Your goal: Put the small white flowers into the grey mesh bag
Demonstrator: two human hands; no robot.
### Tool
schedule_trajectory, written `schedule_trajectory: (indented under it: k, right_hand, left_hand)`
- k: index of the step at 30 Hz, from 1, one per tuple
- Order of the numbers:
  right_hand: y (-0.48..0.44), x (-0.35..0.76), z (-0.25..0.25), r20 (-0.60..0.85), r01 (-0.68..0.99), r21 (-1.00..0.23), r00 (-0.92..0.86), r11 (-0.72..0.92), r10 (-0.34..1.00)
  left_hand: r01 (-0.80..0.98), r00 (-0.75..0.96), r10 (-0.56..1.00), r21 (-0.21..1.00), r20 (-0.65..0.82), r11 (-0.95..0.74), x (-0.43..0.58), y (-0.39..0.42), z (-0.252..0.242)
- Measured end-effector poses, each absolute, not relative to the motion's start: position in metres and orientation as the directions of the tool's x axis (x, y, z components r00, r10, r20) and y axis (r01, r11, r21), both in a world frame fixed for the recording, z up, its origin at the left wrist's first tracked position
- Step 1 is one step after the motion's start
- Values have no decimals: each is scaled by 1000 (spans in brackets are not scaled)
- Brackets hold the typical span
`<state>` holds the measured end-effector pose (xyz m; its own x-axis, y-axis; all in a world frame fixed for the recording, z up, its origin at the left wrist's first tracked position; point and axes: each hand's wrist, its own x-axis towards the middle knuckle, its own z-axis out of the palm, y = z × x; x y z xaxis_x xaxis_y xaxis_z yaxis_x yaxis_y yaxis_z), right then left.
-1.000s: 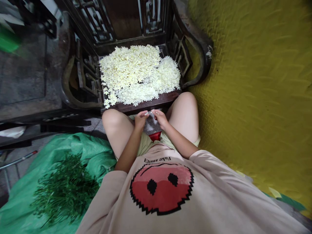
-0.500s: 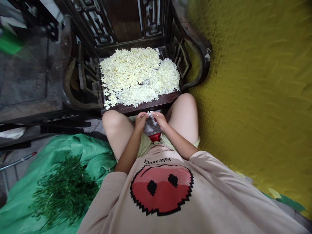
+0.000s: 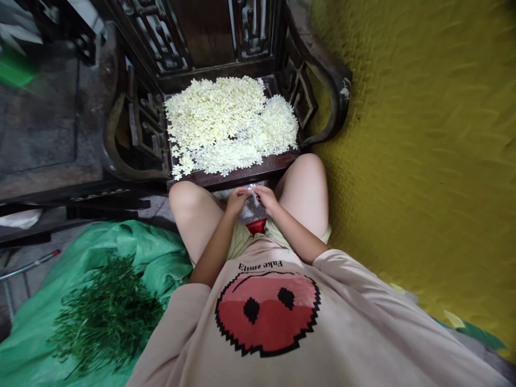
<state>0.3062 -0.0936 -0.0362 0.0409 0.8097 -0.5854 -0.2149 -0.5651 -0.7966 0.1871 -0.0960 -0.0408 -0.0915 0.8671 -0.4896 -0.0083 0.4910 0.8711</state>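
Note:
My left hand (image 3: 237, 200) and my right hand (image 3: 266, 199) meet between my knees, fingertips almost touching. A small white flower (image 3: 252, 186) shows at their tips. The right fingers are closed on it, and the left fingers pinch at its near side. Something dark red shows under the right fingers, too small to make out. Just beyond, a wide pile of white and pale yellow flowers (image 3: 217, 115) covers the seat of a dark wooden chair (image 3: 250, 173).
To the left, a bunch of green stems (image 3: 108, 314) lies on a green plastic sheet (image 3: 135, 236). A dark wooden surface (image 3: 38, 123) stands beyond it, with a blurred green object (image 3: 14, 67). A yellow textured wall (image 3: 419, 145) rises on the right. Something red (image 3: 257, 226) is between my thighs.
My left hand has moved slightly right, its fingertips closer to the right hand. White petals that showed at the left fingertips now appear only at the right ones. The pile looks unchanged.

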Motion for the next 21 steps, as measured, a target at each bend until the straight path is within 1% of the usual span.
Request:
schedule_trajectory:
  k: [3,6,11,13,17,21]
  right_hand:
    - [-94,305,-35,-559,-233,-805,-10,-546,829]
    - [-95,304,-35,-560,-222,-806,-12,-548,828]
    - [-94,304,-34,-559,-233,-804,-17,-547,829]
    - [-94,305,-33,-559,-240,-801,-28,-548,829]
    - [-94,305,-33,-540,-231,-814,-38,-533,841]
    - [-94,304,-35,-486,-181,-856,-32,-483,873]
  left_hand:
    - [42,-77,883,884,-463,466,189,-97,-44]
    - [58,-71,891,890,-448,452,190,-97,-45]
    - [-9,-24,877,877,-480,480,194,-97,-44]
    - [-5,-21,879,880,-476,476,194,-97,-44]
    - [103,-67,915,910,-398,403,192,-99,-44]
    - [152,-41,940,928,-338,341,189,-99,-43]
